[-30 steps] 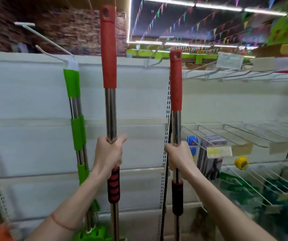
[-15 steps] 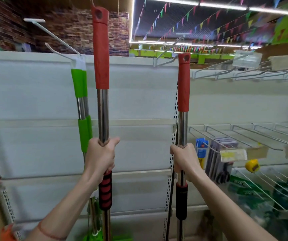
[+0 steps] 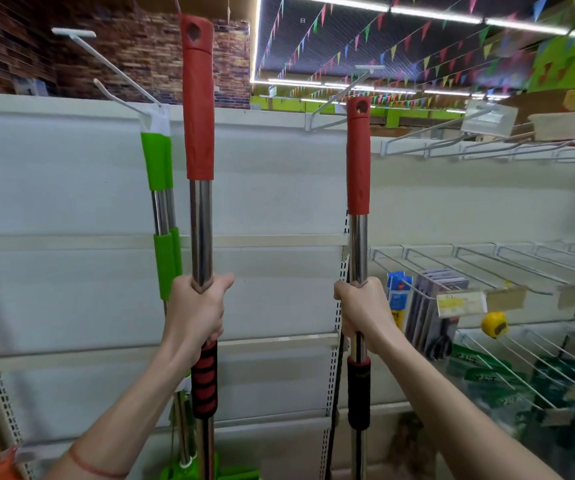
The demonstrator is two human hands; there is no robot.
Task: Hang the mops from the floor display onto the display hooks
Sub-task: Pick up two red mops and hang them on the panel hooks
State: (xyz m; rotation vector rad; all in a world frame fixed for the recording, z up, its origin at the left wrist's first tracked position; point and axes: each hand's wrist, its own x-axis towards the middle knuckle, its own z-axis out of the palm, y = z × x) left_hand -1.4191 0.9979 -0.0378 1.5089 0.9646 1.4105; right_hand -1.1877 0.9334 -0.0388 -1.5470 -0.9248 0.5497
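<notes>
We hold two mops upright before the white shelf wall (image 3: 279, 188). Left hand (image 3: 194, 317) grips the left mop (image 3: 200, 230), right hand (image 3: 365, 311) the right mop (image 3: 358, 244), fingers clamped on each chrome shaft. Both have red top grips with hanging holes; display hook (image 3: 334, 102) projects behind the right one's top.

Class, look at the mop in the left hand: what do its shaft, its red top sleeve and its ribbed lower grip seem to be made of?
Shaft: polished metal, likely steel; mirror-like streaks of reflection. Red top sleeve: matte plastic or rubber, with a moulded hanging hole; which one is unclear. Ribbed lower grip: probably soft foam or rubber, dull red with black grooves, just below the left hand.
</notes>
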